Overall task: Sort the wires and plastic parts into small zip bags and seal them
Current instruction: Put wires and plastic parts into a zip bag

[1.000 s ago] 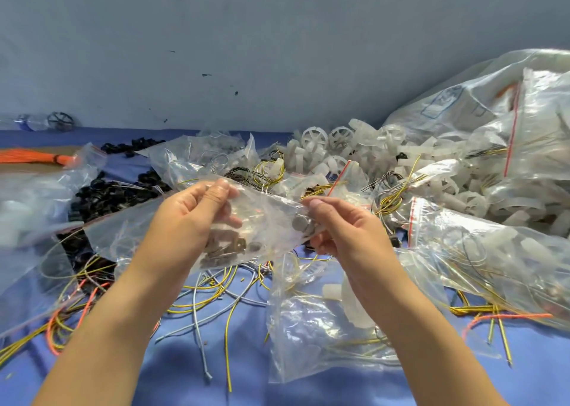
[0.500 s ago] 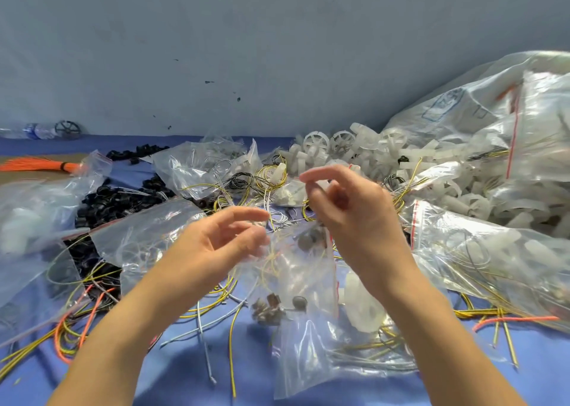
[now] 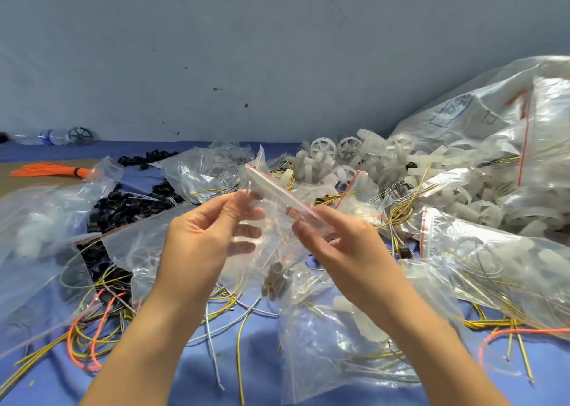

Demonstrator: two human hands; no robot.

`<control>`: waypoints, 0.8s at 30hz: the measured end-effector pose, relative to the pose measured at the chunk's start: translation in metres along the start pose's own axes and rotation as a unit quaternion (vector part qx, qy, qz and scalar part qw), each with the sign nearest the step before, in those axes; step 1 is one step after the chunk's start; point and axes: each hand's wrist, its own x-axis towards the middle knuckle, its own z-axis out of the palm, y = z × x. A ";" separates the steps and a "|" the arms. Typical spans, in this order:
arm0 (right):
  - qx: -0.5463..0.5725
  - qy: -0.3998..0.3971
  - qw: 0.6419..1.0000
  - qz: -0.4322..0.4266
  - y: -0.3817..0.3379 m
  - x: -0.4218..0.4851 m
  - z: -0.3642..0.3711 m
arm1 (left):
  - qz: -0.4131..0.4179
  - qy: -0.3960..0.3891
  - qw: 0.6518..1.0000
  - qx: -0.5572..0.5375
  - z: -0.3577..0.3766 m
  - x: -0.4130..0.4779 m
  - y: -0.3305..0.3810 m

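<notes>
Zip bag (image 3: 275,248) hangs below grips, left hand (image 3: 200,240) and right hand (image 3: 347,246) pinching its top.

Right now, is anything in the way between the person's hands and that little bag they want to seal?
Nothing visible does. The left hand and the right hand both pinch the small zip bag near its red-lined top strip, one toward each end. It hangs above the loose wires.
</notes>
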 end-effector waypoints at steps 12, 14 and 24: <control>0.177 0.017 0.983 -0.035 -0.027 0.009 0.002 | 0.082 -0.053 0.994 0.052 -0.008 -0.005 0.010; 0.209 0.028 0.976 -0.051 -0.032 0.010 -0.001 | 0.095 -0.057 0.993 0.028 -0.011 -0.004 0.018; 0.250 0.048 0.967 -0.012 -0.033 0.012 -0.004 | 0.147 -0.040 0.979 0.135 -0.012 -0.012 0.042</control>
